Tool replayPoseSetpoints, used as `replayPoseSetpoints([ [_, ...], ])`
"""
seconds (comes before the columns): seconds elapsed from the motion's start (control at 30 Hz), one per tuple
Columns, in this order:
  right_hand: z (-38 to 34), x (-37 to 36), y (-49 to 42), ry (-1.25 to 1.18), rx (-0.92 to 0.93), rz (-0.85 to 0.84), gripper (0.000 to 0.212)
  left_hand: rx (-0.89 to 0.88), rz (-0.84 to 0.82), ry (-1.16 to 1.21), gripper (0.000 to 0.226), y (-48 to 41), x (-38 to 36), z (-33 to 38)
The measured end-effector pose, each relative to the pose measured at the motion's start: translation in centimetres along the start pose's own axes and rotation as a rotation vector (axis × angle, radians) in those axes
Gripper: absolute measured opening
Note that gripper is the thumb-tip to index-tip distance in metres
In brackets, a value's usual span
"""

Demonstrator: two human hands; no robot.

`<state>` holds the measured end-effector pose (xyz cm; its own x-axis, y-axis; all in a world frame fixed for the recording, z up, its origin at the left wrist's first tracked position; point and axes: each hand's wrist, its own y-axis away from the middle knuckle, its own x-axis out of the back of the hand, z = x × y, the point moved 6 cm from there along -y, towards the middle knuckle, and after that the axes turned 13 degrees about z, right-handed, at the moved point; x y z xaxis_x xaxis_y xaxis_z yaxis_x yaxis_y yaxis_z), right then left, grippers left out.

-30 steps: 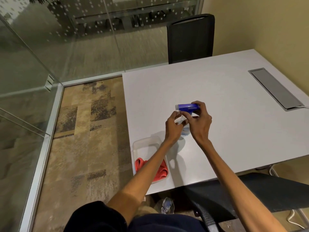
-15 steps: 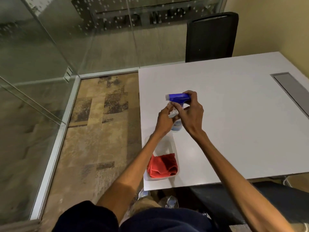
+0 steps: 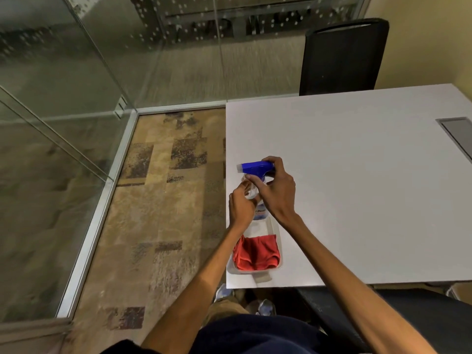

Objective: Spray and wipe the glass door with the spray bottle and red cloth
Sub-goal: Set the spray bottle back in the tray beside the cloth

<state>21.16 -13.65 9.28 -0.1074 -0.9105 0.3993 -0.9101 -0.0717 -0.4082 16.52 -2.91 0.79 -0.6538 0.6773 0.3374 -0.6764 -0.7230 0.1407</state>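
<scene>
Both hands hold the spray bottle (image 3: 256, 172) over the table (image 3: 357, 190): right hand (image 3: 277, 191) fingers curl round its blue head, left hand (image 3: 240, 204) grips below; red cloth (image 3: 255, 252) in tray (image 3: 279, 233) lies beneath the wrists.

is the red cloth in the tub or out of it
In: the red cloth lies bunched inside the clear tub at the white table's near edge, with the tub's rim visible around it.

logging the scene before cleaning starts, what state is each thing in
spray bottle, upright, gripped by both hands
left hand, holds the bottle's clear body
right hand, fingers round the neck below the blue head
red cloth, crumpled in the tray, untouched
tray, on the table's near corner
</scene>
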Motion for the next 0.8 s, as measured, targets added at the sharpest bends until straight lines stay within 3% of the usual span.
replayPoseSetpoints([
  [0.07, 0.7, -0.4, 0.7, -0.016, -0.045, -0.037, 0.055, 0.053, 0.007, 0.174, 0.030, 0.6, 0.1, -1.4],
  [0.13, 1.5, -0.6, 1.7, 0.002, -0.083, -0.056, 0.055, 0.081, -0.002, 0.189, 0.022, 0.9, -0.1, -2.0],
  [0.57, 4.5, -1.5, 3.9, -0.014, -0.171, -0.074, 0.053, 0.162, -0.020, 0.158, 0.033, 1.4, -1.2, -4.0],
  [0.8, 5.0, -2.1, 4.5, -0.001, -0.192, -0.100, 0.066, 0.066, -0.034, 0.009, 0.037, 1.8, -0.5, -3.6],
])
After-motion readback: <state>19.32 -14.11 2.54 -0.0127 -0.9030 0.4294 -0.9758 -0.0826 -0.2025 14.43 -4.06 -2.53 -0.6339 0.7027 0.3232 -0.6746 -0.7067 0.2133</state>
